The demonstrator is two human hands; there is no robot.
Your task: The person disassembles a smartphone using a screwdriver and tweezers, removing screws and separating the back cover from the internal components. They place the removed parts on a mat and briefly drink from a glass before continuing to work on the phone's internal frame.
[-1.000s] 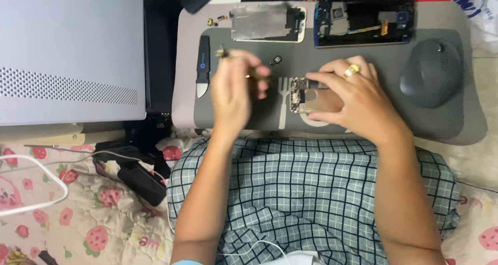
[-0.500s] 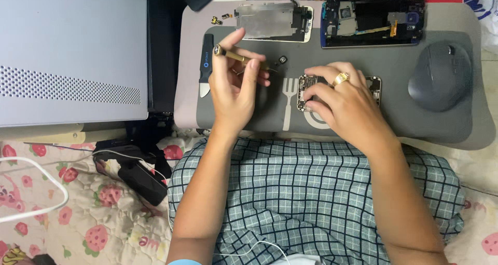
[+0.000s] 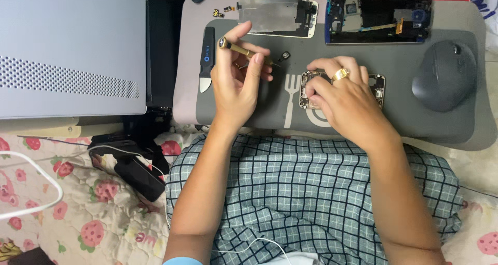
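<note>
A gold screwdriver (image 3: 243, 49) is pinched in the left hand (image 3: 237, 80), raised over the grey mat (image 3: 394, 62); the opened phone (image 3: 377, 88) is pressed flat on the mat under the right hand (image 3: 342, 96).

On my lap surface (image 3: 456, 135), landmark grey mouse (image 3: 444, 75): dismantled phone frame (image 3: 378, 17) above-left of it; metal shield plate (image 3: 276, 16) further left; black pry tool (image 3: 207, 57) far left; silver computer case (image 3: 67, 47) beyond, off the surface.
</note>
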